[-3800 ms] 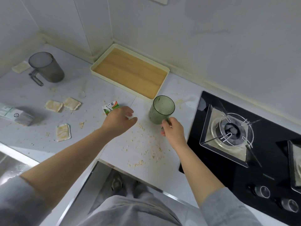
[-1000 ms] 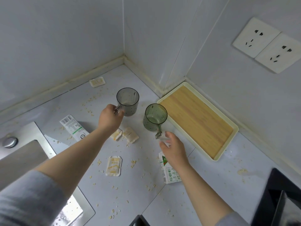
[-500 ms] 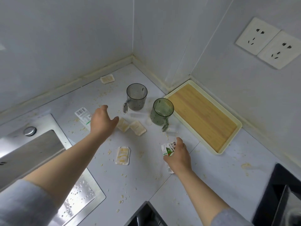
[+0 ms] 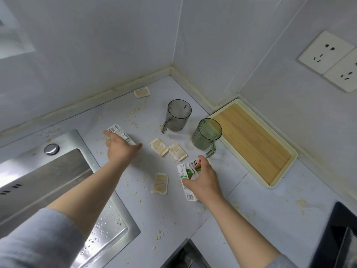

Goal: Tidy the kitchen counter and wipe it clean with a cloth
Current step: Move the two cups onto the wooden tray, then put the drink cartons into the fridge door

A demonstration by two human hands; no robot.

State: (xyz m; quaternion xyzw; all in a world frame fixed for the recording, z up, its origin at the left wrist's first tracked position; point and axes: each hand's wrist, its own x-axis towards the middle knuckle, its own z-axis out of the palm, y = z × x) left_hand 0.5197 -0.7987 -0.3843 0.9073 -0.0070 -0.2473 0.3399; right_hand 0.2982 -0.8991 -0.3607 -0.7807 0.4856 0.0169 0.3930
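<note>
Crumbs lie scattered over the pale counter (image 4: pixel 251 219). My right hand (image 4: pixel 204 182) grips a small green-and-white carton (image 4: pixel 186 171) lying on the counter. My left hand (image 4: pixel 120 149) reaches over a second white carton (image 4: pixel 117 132) with a barcode, fingers spread around it and touching it. A grey cup (image 4: pixel 177 118) and a green cup (image 4: pixel 205 137) stand upright beyond the hands. Several cream sachets lie around: two together (image 4: pixel 168 149), one (image 4: pixel 160 183) between my arms, one (image 4: pixel 142 92) near the back wall.
A cream tray with a wooden base (image 4: pixel 253 142) sits at the right against the wall. A steel sink (image 4: pixel 58 190) is at the left, a black hob (image 4: pixel 340 238) at the lower right. Wall sockets (image 4: pixel 332 59) are up on the right.
My left hand moved left from the sachets onto the barcode carton. My right hand closed round the green carton. Earlier, both hands let go of the cups' handles.
</note>
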